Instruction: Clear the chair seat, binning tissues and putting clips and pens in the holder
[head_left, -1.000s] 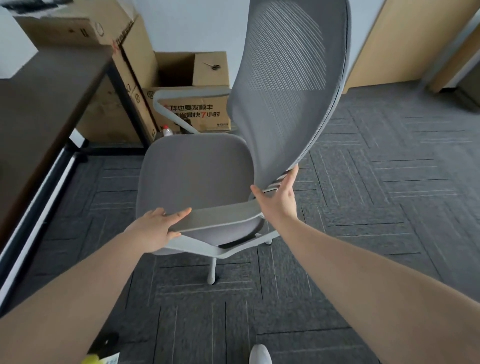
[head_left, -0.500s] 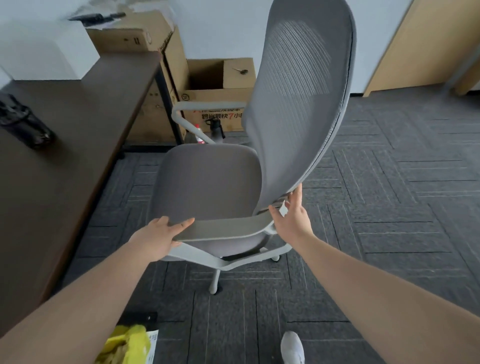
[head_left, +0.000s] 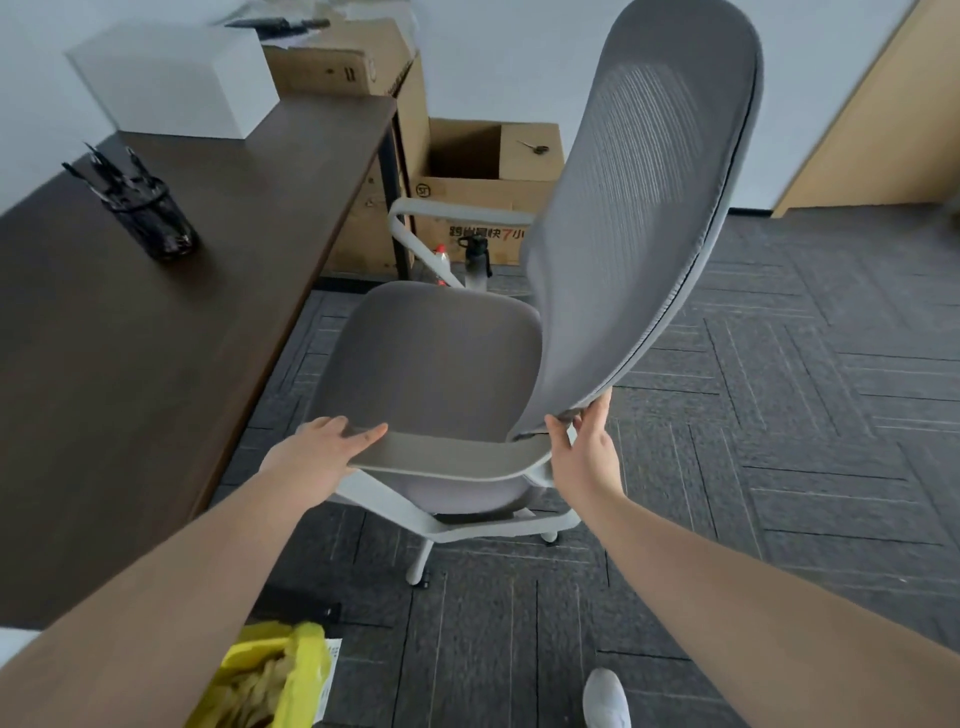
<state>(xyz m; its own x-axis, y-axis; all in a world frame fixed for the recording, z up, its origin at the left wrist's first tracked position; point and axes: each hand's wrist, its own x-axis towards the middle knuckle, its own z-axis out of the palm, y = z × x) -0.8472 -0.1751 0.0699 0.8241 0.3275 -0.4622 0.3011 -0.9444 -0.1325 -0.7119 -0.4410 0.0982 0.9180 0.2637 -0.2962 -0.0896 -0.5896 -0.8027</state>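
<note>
**Chair seat looking bare, both hands holding the chair**

The desk (head_left: 156, 338) is filling the room to the left of the chair (head_left: 519, 364), and its long edge is running close beside the seat, so little free floor is staying on that side. To the right of the chair the carpet (head_left: 779, 415) is lying open, giving much room for turning or rolling it.

The seat (head_left: 441, 358) is showing no tissue, clip or pen on it; I judge the clearing is nearly finished. The left hand (head_left: 322, 452) is lying flat on the near armrest (head_left: 447, 452), fingers together, thumb hidden. The right hand (head_left: 587, 452) is wrapping loosely around the backrest's lower edge, probably to steer the chair.

The bin with yellow bag (head_left: 270, 680) is standing near the chair, at the left elbow. The holder (head_left: 150, 218), already full of pens, is standing on the desk, well apart from the chair.
</note>
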